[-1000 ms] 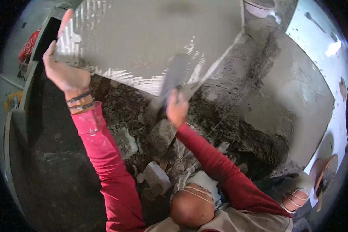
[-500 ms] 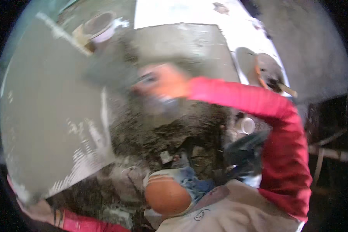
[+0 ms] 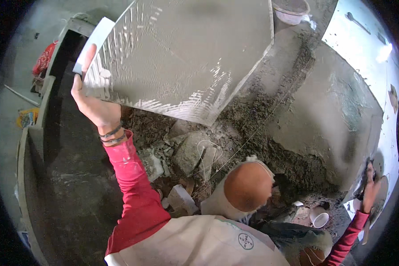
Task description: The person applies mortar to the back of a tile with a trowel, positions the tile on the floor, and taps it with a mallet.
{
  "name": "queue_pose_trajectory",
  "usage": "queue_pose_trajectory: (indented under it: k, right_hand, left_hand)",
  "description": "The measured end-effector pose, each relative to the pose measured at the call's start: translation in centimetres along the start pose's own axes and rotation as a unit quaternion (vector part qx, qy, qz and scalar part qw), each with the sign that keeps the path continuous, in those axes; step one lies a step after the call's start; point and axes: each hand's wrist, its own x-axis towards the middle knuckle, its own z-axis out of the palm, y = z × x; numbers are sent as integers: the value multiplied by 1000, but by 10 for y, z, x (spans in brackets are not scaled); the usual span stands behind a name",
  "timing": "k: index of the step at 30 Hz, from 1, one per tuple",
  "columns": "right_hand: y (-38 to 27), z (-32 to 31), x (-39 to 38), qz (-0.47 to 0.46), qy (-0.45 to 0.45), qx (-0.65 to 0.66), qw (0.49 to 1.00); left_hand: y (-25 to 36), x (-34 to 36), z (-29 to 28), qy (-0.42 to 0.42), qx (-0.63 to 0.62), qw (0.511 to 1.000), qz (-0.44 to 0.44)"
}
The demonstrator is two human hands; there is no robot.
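A large tile (image 3: 177,57), its upper face coated in grey mortar with bare ridged streaks, is tilted at the upper middle. My left hand (image 3: 95,104) grips the tile's left edge, with the thumb over the side. At the far right my right hand (image 3: 370,190) is closed round the dark handle of a trowel, mostly hidden by the hand. The trowel is beside smoothed wet mortar (image 3: 310,119) and along the white laid tiles (image 3: 359,26). A shallow bowl (image 3: 380,201) is partly behind my right hand.
A mortar-filled bucket (image 3: 291,11) stands beyond the tile. A string (image 3: 264,126) crosses the rough mortar bed. Broken stones (image 3: 190,153) and a white cup (image 3: 319,218) lie near my knees. A wrench (image 3: 358,23) rests on the white tiles. A low ledge (image 3: 31,177) borders the left.
My view has swung left. My right hand has moved from over the mortar bed to its right edge. My left hand still holds the coated tile, now seen raised and tilted.
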Motion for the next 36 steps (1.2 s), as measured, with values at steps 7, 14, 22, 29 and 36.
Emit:
queue_pose_trajectory:
  k: [7, 14, 22, 29, 36]
  right_hand:
    - [-20, 36, -26, 183, -31, 150, 971]
    - [109, 80, -104, 197, 46, 302, 932]
    - [208, 80, -249, 252, -37, 307, 917]
    - [279, 84, -318, 270, -40, 658, 702]
    - [231, 44, -326, 399, 6, 762, 509]
  left_hand:
    - [21, -26, 46, 69, 73, 993, -67]
    - [40, -11, 16, 23, 401, 916, -15]
    - [18, 62, -61, -106, 330, 938, -19]
    - [11, 42, -28, 93, 107, 981, -129]
    - [-9, 93, -126, -75, 336, 936, 72]
